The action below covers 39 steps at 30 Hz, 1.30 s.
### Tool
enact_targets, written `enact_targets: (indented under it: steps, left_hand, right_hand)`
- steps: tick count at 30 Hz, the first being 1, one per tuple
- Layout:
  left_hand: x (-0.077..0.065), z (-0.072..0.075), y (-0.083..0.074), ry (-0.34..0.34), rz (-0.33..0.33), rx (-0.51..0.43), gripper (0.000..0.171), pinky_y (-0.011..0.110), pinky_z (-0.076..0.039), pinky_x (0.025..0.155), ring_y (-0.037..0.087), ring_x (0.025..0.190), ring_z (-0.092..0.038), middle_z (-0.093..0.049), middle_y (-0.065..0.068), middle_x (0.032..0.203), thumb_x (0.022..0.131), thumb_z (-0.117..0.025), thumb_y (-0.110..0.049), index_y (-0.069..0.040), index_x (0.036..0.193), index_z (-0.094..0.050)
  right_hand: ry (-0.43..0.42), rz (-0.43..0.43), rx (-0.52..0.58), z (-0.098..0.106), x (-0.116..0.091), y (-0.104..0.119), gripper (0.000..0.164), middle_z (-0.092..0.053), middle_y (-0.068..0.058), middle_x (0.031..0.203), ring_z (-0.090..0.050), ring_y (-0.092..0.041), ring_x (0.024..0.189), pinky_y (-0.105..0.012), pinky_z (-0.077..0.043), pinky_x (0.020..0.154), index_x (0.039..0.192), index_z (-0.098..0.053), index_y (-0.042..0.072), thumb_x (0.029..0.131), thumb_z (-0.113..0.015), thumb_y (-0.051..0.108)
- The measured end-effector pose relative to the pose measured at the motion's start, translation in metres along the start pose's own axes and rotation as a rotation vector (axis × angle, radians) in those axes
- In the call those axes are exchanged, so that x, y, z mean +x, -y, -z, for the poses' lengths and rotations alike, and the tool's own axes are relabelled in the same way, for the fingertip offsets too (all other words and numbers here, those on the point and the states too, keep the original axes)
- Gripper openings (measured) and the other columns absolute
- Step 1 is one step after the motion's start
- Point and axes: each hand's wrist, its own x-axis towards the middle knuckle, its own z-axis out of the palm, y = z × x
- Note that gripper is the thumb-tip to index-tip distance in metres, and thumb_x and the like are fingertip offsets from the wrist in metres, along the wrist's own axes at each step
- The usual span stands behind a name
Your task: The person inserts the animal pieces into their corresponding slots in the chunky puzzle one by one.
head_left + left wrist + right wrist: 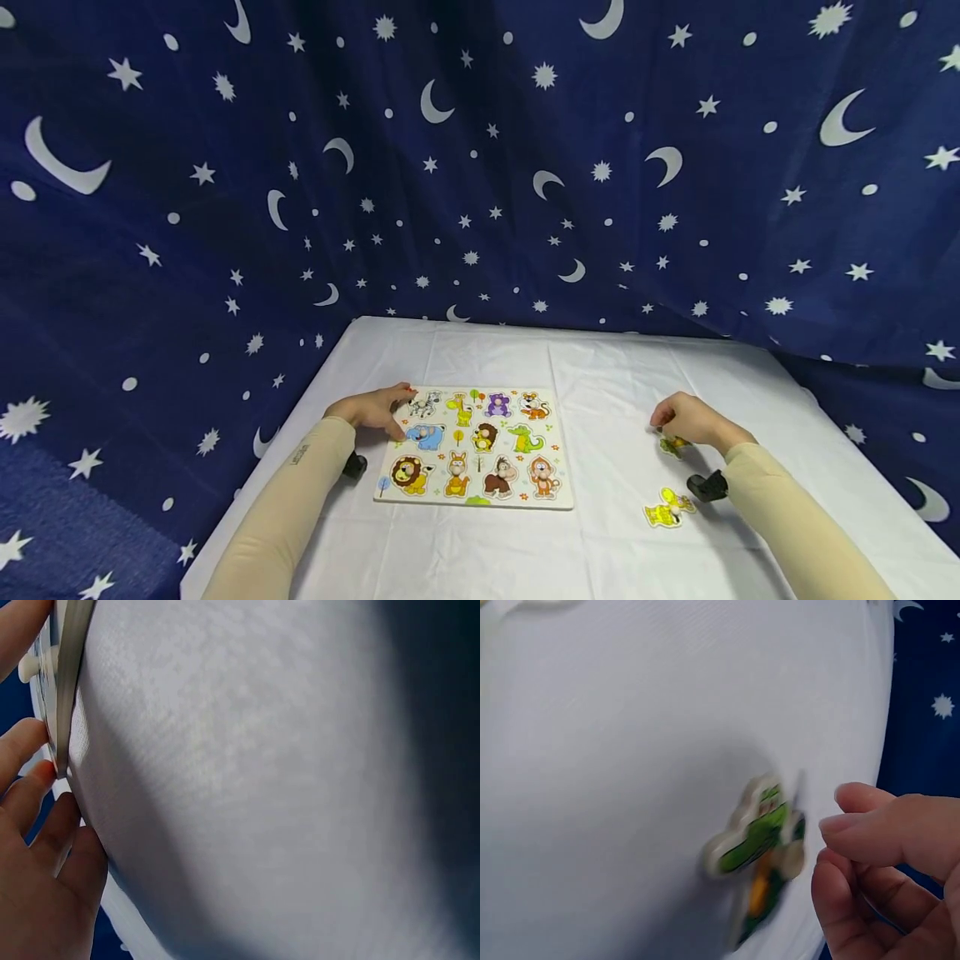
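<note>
A wooden knob puzzle board (468, 502) with several cartoon animals lies left of centre. My left hand (377, 412) touches its left side, thumb beside the elephant and fingers at the far corner; in the left wrist view fingers (31, 795) meet the board's edge (69, 697). Off to the right, my right hand (693, 419) hovers over a green crocodile piece (754, 836), thumb and forefinger bent close together. That piece looks tilted and blurred, its pale knob (792, 859) a little apart from the fingertips. Nearer me lies a yellow giraffe piece (663, 515).
A white cloth (480, 550) covers the table. Dark blue curtains (510, 150) with moons and stars hang behind it and at both sides. Black wrist cameras (707, 487) sit below both wrists, the right one close to the giraffe piece.
</note>
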Motion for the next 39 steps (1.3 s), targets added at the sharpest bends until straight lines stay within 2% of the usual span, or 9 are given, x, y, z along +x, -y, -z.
enact_targets:
  steps: [5, 11, 16, 20, 26, 33, 39]
  left_hand:
    - [0.0, 0.0, 0.002, -0.003, 0.01, 0.025, 0.1, 0.057, -0.008, 0.125, 0.037, 0.156, -0.007, -0.011, 0.013, 0.169, 0.068, -0.087, -0.008, -0.011, 0.155, -0.037]
    - [-0.001, 0.0, 0.001, 0.0, 0.009, 0.04, 0.1, 0.057, -0.009, 0.125, 0.037, 0.156, -0.007, -0.012, 0.012, 0.169, 0.069, -0.087, -0.01, -0.012, 0.156, -0.036]
    - [-0.001, 0.0, 0.001, -0.005, 0.018, 0.037, 0.099, 0.057, -0.009, 0.125, 0.035, 0.156, -0.008, -0.012, 0.012, 0.169, 0.07, -0.088, -0.011, -0.013, 0.155, -0.037]
    - [0.0, 0.001, 0.002, -0.003, 0.02, 0.049, 0.099, 0.057, -0.01, 0.125, 0.035, 0.156, -0.008, -0.012, 0.012, 0.169, 0.071, -0.087, -0.013, -0.013, 0.156, -0.037]
    - [0.0, 0.002, 0.001, -0.008, 0.021, 0.04, 0.098, 0.056, -0.01, 0.125, 0.035, 0.156, -0.008, -0.012, 0.011, 0.169, 0.071, -0.088, -0.012, -0.014, 0.156, -0.037]
    - [-0.001, 0.002, 0.001, -0.01, 0.018, 0.034, 0.098, 0.056, -0.009, 0.126, 0.035, 0.156, -0.008, -0.012, 0.012, 0.169, 0.071, -0.088, -0.012, -0.013, 0.155, -0.038]
    - [0.0, 0.002, 0.0, -0.011, 0.018, 0.044, 0.099, 0.056, -0.009, 0.126, 0.035, 0.156, -0.008, -0.012, 0.012, 0.169, 0.071, -0.088, -0.013, -0.013, 0.155, -0.037]
  right_hand:
    - [0.011, 0.016, 0.001, -0.005, -0.003, -0.011, 0.014, -0.065, -0.003, 0.071, -0.05, -0.009, 0.061, -0.023, -0.043, 0.055, 0.083, -0.072, -0.001, 0.075, -0.064, -0.01]
    - [0.011, 0.032, 0.05, -0.008, -0.004, -0.018, 0.017, -0.065, -0.003, 0.071, -0.049, -0.008, 0.06, -0.022, -0.041, 0.052, 0.081, -0.07, -0.003, 0.07, -0.061, -0.012]
    - [0.017, 0.058, 0.061, -0.007, -0.005, -0.025, 0.009, -0.065, -0.003, 0.075, -0.049, -0.007, 0.062, -0.021, -0.043, 0.054, 0.08, -0.068, -0.003, 0.075, -0.065, -0.01]
    - [0.052, 0.07, 0.097, -0.005, -0.005, -0.028, 0.009, -0.064, -0.003, 0.077, -0.049, -0.006, 0.062, -0.02, -0.042, 0.054, 0.082, -0.068, -0.005, 0.076, -0.065, -0.01]
    - [0.079, 0.083, 0.124, -0.003, -0.005, -0.027, 0.01, -0.063, -0.002, 0.072, -0.05, -0.004, 0.059, -0.02, -0.043, 0.053, 0.084, -0.068, -0.009, 0.074, -0.065, -0.01]
    - [0.075, 0.074, 0.118, -0.004, -0.005, -0.025, 0.006, -0.063, -0.001, 0.07, -0.05, -0.004, 0.057, -0.02, -0.043, 0.052, 0.085, -0.069, -0.005, 0.08, -0.066, -0.007]
    - [0.054, 0.084, 0.091, -0.006, -0.002, -0.016, 0.005, -0.067, 0.0, 0.074, -0.051, -0.004, 0.058, -0.02, -0.044, 0.052, 0.088, -0.071, -0.004, 0.085, -0.068, -0.001]
